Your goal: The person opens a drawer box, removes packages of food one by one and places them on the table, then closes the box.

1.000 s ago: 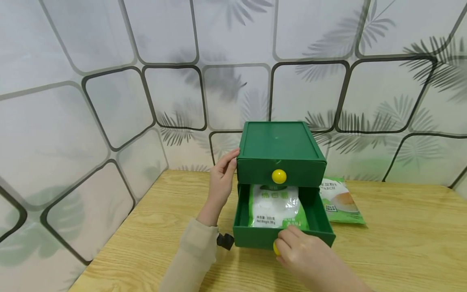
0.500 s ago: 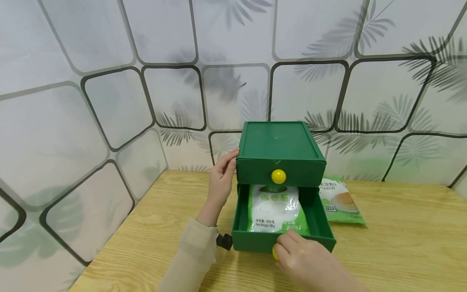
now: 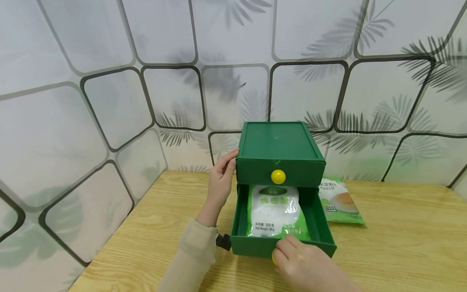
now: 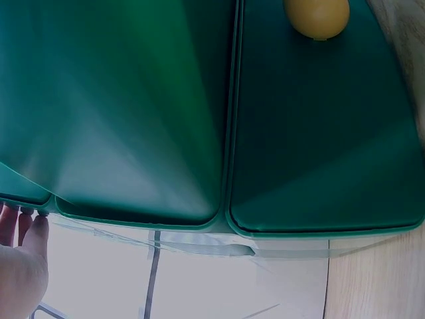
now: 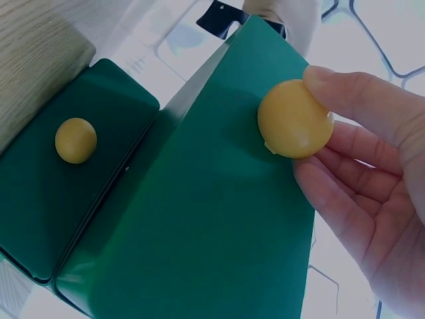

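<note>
A green drawer cabinet (image 3: 277, 140) stands on the table. Its middle drawer (image 3: 251, 245) is pulled out, and a plump white-and-green packet marked 300 g (image 3: 273, 213) lies inside. My right hand (image 3: 306, 261) pinches that drawer's yellow knob (image 5: 292, 119) between thumb and fingers, as the right wrist view shows closely. With extended fingers, my left hand (image 3: 220, 182) rests against the cabinet's left side, near the shut top drawer (image 3: 251, 172). Below the pulled-out drawer, a shut bottom drawer (image 5: 73, 193) with its own yellow knob shows in both wrist views; the head view hides it.
A green-and-white starch packet (image 3: 339, 202) lies on the table to the right of the cabinet, partly hidden by it. The wooden table (image 3: 401, 235) reaches back to a patterned wall covering (image 3: 233, 97). A black wrist device (image 3: 223, 241) sits by the left cuff.
The middle drawer has slid further out toward me, with my right hand on its knob. More of the packet inside shows. My left hand has stayed in place.
</note>
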`<state>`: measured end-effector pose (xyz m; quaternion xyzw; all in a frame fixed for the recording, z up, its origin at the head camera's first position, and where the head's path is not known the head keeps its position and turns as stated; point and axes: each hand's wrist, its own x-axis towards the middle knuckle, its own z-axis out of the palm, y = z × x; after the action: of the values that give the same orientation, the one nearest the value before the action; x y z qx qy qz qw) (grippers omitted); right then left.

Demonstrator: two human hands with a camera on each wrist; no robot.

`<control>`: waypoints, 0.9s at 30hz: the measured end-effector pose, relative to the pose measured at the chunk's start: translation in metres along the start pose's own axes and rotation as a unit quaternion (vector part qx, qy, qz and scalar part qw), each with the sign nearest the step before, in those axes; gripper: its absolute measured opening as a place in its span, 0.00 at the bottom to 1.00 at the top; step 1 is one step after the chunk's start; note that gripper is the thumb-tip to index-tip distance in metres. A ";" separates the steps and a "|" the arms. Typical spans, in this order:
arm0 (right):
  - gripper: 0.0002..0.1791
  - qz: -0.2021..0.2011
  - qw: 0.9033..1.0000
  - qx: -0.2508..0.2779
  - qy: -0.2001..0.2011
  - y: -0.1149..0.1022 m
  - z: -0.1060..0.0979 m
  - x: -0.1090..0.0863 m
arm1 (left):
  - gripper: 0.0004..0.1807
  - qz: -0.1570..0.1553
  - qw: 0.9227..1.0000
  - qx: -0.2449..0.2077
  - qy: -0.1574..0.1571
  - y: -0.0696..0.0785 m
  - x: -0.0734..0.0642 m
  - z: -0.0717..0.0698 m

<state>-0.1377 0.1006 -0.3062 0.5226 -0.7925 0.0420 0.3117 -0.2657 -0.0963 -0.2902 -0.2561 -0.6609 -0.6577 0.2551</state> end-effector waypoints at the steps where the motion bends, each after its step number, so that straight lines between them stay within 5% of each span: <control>1: 0.32 -0.002 1.000 -0.005 0.005 0.000 0.000 0.000 | 0.16 0.000 1.000 0.002 0.000 0.003 0.000 0.001; 10: 0.33 -0.017 1.000 -0.009 -0.016 -0.001 0.000 0.001 | 0.16 0.004 1.000 0.003 0.002 0.009 -0.001 0.002; 18: 0.31 -0.023 0.999 -0.015 -0.022 -0.003 -0.001 0.002 | 0.17 0.009 1.000 -0.005 0.000 -0.016 0.002 -0.003; 27: 0.27 -0.023 0.999 -0.017 -0.023 -0.004 -0.001 0.002 | 0.17 0.019 1.000 -0.003 -0.001 -0.019 0.002 -0.003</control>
<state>-0.1345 0.0978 -0.3054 0.5358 -0.7881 0.0096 0.3029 -0.2798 -0.0990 -0.3028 -0.2701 -0.6542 -0.6545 0.2658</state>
